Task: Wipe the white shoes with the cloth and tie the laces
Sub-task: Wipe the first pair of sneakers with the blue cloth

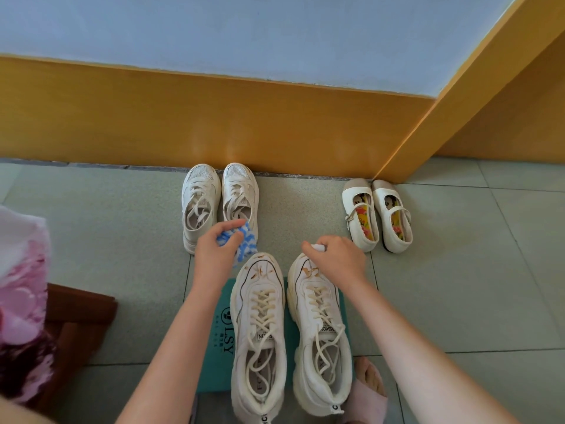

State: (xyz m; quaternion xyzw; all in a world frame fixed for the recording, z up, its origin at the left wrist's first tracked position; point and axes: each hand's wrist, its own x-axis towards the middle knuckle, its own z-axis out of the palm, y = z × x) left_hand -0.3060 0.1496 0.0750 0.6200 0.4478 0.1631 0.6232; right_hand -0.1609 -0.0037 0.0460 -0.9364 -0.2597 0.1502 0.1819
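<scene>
— Left hand [214, 255] mid-frame, fingers [227, 225] curled round the blue-and-white cloth [246, 240]: soft, light, likely easy to bunch into a pad.
— And lower centre?
— White shoes [260, 338] side by side on a teal box [214, 374], toes stained. Probably light, stiff in the chunky sole, softer above; best steadied at sole or heel. Laces [263, 304] loose, limp.
— Right hand [339, 258]?
— Over the right toe, pinching a small white scrap [318, 247]; cannot tell what.
— Surface, room?
— Grey-green tiled floor [458, 286]; yellow wall band [214, 117] across the upper frame.
</scene>
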